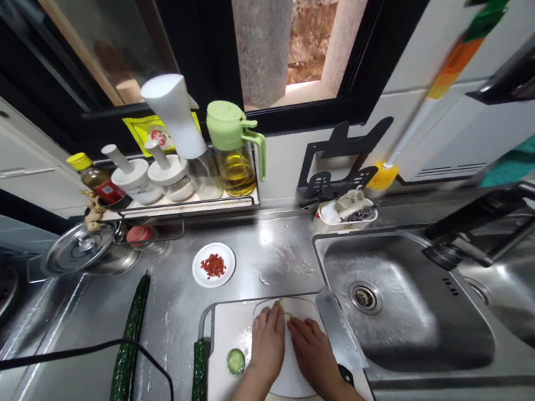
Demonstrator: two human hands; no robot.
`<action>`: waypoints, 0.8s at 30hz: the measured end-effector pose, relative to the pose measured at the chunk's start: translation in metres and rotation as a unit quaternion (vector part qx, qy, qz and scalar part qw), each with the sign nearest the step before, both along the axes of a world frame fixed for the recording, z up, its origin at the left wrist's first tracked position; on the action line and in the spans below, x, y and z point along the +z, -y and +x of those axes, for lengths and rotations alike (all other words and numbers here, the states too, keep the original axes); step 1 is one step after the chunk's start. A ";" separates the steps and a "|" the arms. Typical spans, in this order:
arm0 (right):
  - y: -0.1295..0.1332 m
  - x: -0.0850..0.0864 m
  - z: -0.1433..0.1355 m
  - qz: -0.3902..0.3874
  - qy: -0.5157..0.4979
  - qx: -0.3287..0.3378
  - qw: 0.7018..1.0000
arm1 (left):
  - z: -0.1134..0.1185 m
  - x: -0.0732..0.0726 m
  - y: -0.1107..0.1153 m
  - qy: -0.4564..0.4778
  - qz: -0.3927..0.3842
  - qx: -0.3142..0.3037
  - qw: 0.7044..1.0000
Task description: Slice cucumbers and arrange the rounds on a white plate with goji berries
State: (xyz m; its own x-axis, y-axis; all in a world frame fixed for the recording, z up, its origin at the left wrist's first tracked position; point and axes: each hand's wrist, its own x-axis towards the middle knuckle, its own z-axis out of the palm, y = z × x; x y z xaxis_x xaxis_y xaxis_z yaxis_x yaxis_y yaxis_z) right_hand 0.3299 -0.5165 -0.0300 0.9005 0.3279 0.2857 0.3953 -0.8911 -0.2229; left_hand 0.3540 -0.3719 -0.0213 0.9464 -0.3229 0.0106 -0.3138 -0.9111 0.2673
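Observation:
Both my hands are over a white plate [285,380] lying on a pale cutting board [225,392]. My left hand [268,336] has its fingers pressed together, pointing away from me. Facing it across a small gap, my right hand [313,350] has bent, closed fingers. Thin pale-green edges of a cucumber slice [288,316] show at the fingertips; the rest is hidden. On the board's left lies a short cucumber piece [235,362], cut face up. A broad-bladed kitchen knife [342,333] rests along the board's right side, its black handle partly behind my right wrist.
Left of the board lie a cut cucumber [198,389] and a whole cucumber [130,356]; a black cable [165,371] crosses there. Behind stands a small plate [200,280] of red berries. A steel sink [420,365] with a faucet [481,230] is right; seasoning bottles [234,158] line a shelf.

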 end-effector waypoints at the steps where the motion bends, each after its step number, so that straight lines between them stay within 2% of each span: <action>1: 0.000 0.000 0.000 -0.001 0.001 0.001 1.000 | 0.000 0.001 0.000 -0.001 0.002 0.002 1.000; 8: 0.002 0.000 0.000 0.017 -0.004 -0.002 1.000 | 0.002 0.005 0.001 -0.005 -0.015 0.002 1.000; 13: 0.005 0.001 0.000 0.044 -0.013 -0.004 0.999 | 0.002 0.014 -0.005 -0.004 -0.080 0.022 0.997; 15: 0.008 0.003 -0.001 0.058 -0.013 -0.007 0.998 | -0.001 0.020 -0.013 0.003 -0.129 0.061 0.990; 19: 0.013 0.009 -0.005 0.063 -0.024 -0.008 0.998 | -0.013 0.032 -0.043 0.003 -0.211 0.187 0.959; 24: 0.015 0.011 -0.013 0.066 -0.016 0.004 0.998 | -0.043 0.035 -0.082 -0.078 -0.214 0.301 0.926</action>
